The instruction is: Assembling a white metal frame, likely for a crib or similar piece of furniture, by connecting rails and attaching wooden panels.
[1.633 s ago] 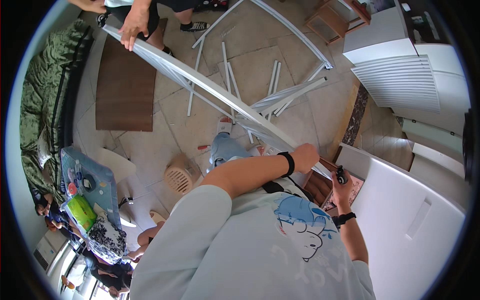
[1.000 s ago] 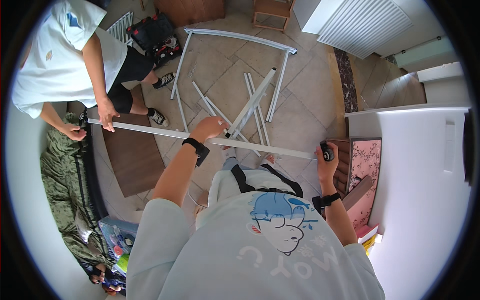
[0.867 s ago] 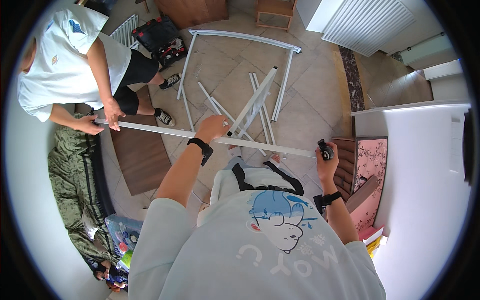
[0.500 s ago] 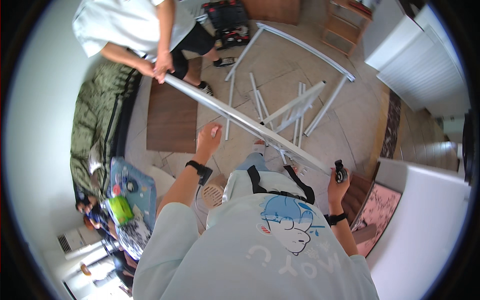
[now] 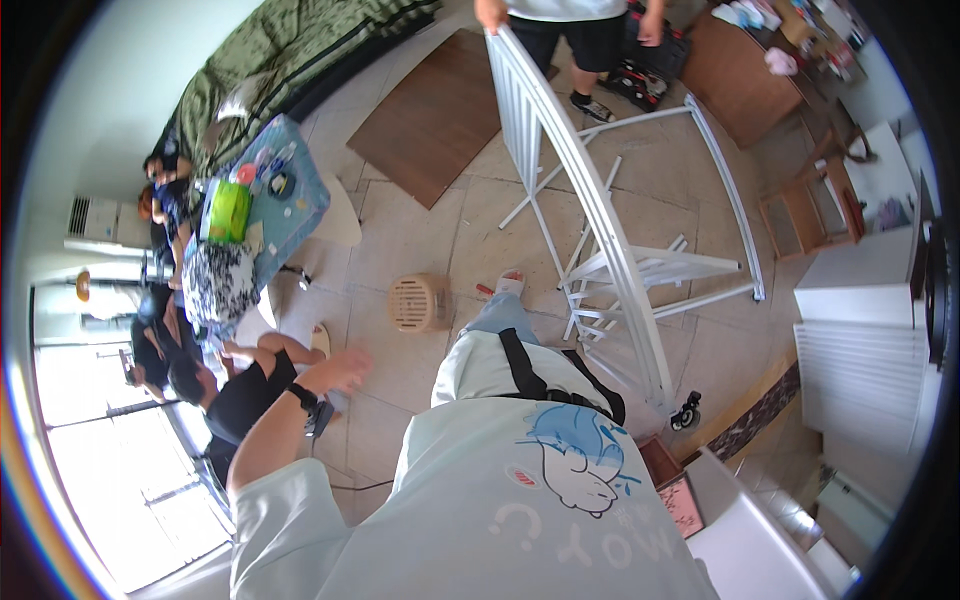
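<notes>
A long white metal frame with slats (image 5: 600, 200) stretches from the far middle down to my right side, its near end beside my torso. A black caster wheel (image 5: 686, 411) shows by that near end. My left hand (image 5: 343, 370) is out to the left, touching nothing I can see, its fingers smeared by motion. A dark band sits on my left wrist. My right hand is not visible. At the far end, a co-worker's hand (image 5: 491, 14) grips the top of the frame.
White metal bars (image 5: 728, 190) and another slatted piece (image 5: 660, 268) lie on the tiled floor to the right. A brown board (image 5: 430, 120) lies ahead. A beige plastic stool (image 5: 420, 303) stands nearby. People sit left, beside a blue-covered table (image 5: 300, 215). An open toolbox (image 5: 640, 85) sits far off.
My view has turned left. The long frame now runs more lengthwise away from me. My left hand has swung out leftward; my right hand, visible before at the caster, has dropped from sight.
</notes>
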`<state>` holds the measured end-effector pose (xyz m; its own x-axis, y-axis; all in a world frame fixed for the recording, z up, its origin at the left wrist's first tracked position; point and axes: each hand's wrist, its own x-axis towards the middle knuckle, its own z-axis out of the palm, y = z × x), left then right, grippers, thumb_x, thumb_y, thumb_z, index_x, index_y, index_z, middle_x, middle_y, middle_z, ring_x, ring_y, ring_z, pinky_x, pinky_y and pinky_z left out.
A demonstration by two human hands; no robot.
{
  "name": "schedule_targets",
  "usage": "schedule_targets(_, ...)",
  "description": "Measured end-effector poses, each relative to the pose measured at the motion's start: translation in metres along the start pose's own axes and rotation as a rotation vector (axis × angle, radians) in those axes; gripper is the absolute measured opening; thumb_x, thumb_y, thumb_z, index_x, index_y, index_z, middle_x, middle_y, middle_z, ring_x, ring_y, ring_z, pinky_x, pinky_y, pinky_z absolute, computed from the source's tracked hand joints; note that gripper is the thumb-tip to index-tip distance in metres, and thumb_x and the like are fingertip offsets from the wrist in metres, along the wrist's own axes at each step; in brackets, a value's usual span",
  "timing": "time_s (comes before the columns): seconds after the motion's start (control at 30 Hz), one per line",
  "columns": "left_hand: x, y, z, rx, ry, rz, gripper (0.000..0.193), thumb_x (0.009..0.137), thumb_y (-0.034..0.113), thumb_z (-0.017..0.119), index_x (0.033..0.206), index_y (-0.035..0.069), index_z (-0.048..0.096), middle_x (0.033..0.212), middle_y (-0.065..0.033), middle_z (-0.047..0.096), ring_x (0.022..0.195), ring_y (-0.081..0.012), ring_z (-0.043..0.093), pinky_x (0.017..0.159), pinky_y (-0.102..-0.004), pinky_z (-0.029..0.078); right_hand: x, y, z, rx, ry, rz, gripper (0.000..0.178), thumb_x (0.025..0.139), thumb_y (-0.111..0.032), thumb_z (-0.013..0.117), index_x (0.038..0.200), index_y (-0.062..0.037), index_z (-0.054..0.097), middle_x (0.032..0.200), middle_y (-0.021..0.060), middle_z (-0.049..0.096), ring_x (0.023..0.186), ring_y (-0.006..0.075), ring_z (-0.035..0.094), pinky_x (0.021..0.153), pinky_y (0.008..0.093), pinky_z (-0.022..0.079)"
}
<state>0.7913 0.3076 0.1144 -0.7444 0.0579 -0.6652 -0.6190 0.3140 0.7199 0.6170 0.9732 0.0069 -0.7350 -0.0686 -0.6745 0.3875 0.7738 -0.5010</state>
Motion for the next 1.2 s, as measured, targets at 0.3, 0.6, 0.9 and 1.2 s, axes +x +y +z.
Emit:
schedule_targets(0.3,-0.079,-0.017,0.12,-0.511,-0.284,-0.769,0.033,0.085,0.036,0.067,0.099,0.006,0.069,0.096,-0.0131,0.068,0.081,-0.0238,0.066,0.074,-0.0339,0.056,0.03,-0.112,-0.021,-0.073,-0.059,-0.114,0.033,0.095,-0.019,0.06,0.12,0.0029,0.058,0.1,0.0126,0.067,0.09,0.0233,0.062,0.085,0.0346,0.048)
schedule_targets(0.6,-0.096,-0.063,0.09,-0.64,-0.283,-0.736,0.034,0.085,0.037,0.067,0.098,0.006,0.069,0.095,-0.0127,0.068,0.08,-0.0236,0.066,0.073,-0.0341,0.055,0.049,-0.292,0.017,-0.124,-0.141,-0.22,0.031,0.094,-0.017,0.06,0.119,0.002,0.059,0.102,0.0127,0.066,0.092,0.023,0.062,0.086,0.0344,0.048)
schedule_targets(0.9,-0.091,-0.083,0.064,-0.718,-0.303,-0.68,0.035,0.084,0.038,0.066,0.098,0.006,0.069,0.094,-0.0123,0.068,0.079,-0.0234,0.066,0.072,-0.0343,0.055,0.06,-0.416,0.064,-0.212,-0.269,-0.296,0.029,0.094,-0.015,0.06,0.119,0.0011,0.06,0.104,0.0128,0.066,0.094,0.0228,0.062,0.087,0.0341,0.048)
schedule_targets(1.2,-0.085,-0.09,0.071,-0.727,-0.304,-0.608,0.036,0.084,0.04,0.066,0.097,0.006,0.069,0.093,-0.0119,0.067,0.078,-0.0232,0.065,0.072,-0.0345,0.055,0.064,-0.465,0.092,-0.282,-0.409,-0.393,0.028,0.094,-0.013,0.06,0.118,0.0003,0.061,0.106,0.0129,0.066,0.096,0.0225,0.062,0.088,0.0338,0.048)
